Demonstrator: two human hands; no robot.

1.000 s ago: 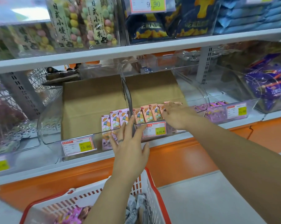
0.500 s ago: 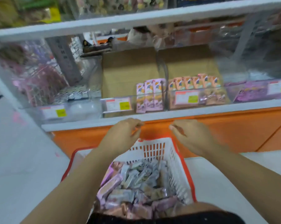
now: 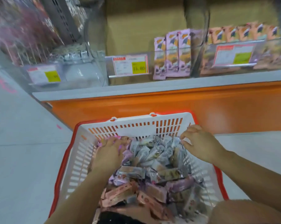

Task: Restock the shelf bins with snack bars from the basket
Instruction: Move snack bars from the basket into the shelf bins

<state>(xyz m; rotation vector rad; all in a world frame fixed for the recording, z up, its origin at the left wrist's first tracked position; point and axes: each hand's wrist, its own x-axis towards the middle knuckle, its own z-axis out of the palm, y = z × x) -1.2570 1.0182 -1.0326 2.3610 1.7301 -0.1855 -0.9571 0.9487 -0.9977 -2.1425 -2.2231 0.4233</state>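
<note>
Pickup is in hand: left hand (image 3: 110,152) grips pink snack bars (image 3: 154,173) at the far-left corner of the basket (image 3: 136,125); right hand (image 3: 199,144) is curled at its far-right corner, grasp indeterminate. Next move likely requires lifting bars to the shelf bins (image 3: 151,65) beyond the basket.

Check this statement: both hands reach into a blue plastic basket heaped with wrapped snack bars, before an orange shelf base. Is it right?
Not quite. The head view shows the slotted plastic basket is white with a red rim, not blue. The left hand and right hand do reach into it, over wrapped snack bars, before the orange shelf base.
</note>
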